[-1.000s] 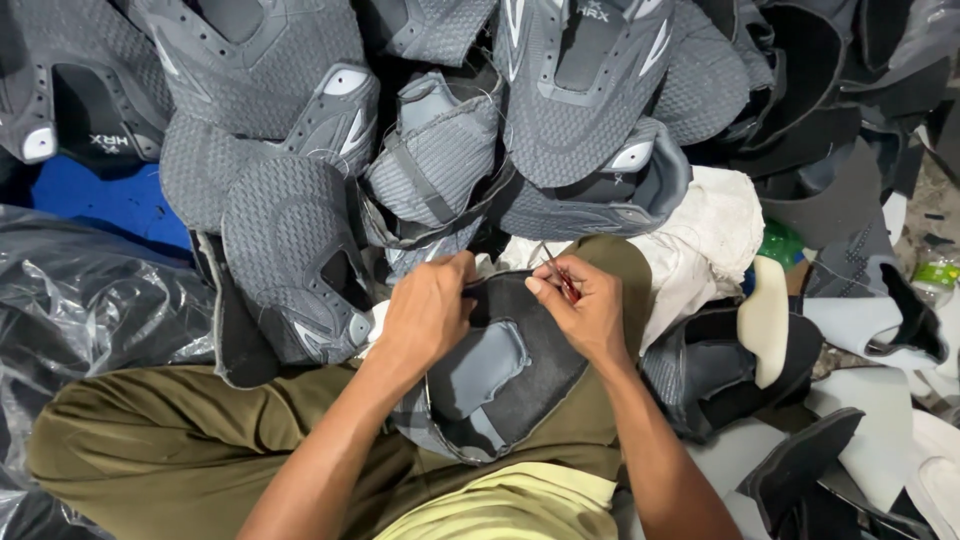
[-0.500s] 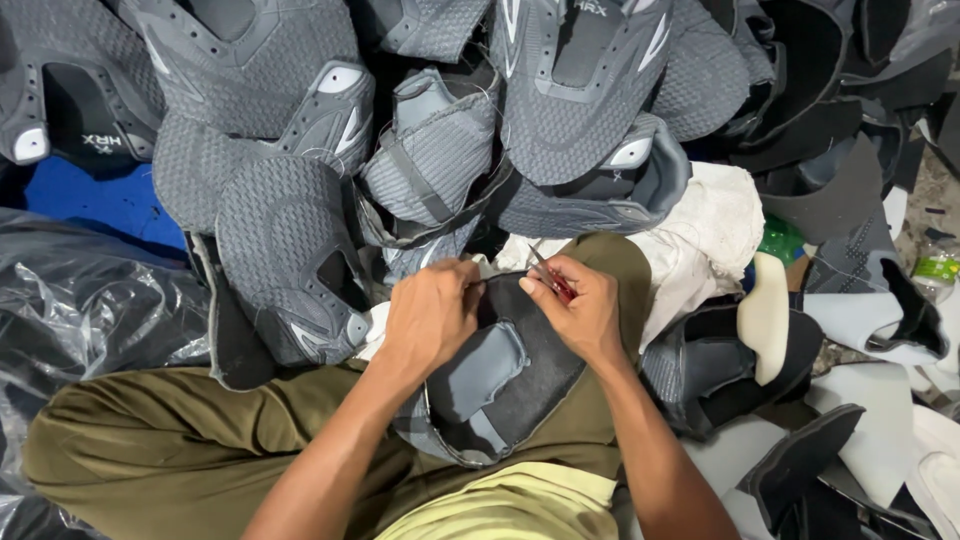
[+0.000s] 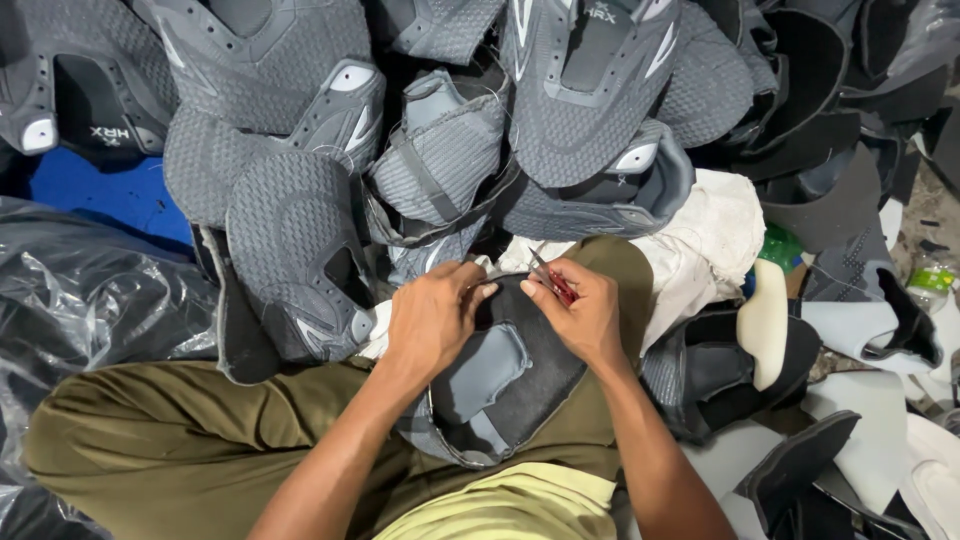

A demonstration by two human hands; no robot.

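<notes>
A dark grey shoe upper [image 3: 505, 385] lies inside-up across my lap. My left hand [image 3: 432, 318] presses down on its upper left edge, fingers curled over the rim. My right hand [image 3: 580, 312] pinches a small red-handled thread snipper [image 3: 552, 280], whose metal tip points up and left at the upper's top edge. The two hands sit close together, a small gap between them. My legs in olive trousers [image 3: 170, 440] lie under the piece.
A heap of grey mesh shoe uppers [image 3: 440, 150] fills the space ahead. Black plastic sheeting [image 3: 90, 300] lies at left beside a blue surface [image 3: 110, 195]. White cloth [image 3: 710, 240], a cream foam insole [image 3: 765, 320] and dark foam pieces [image 3: 800, 465] lie at right.
Both hands stay on the upper's top edge. The right hand with the snipper has shifted slightly along the edge; the left hand has barely moved.
</notes>
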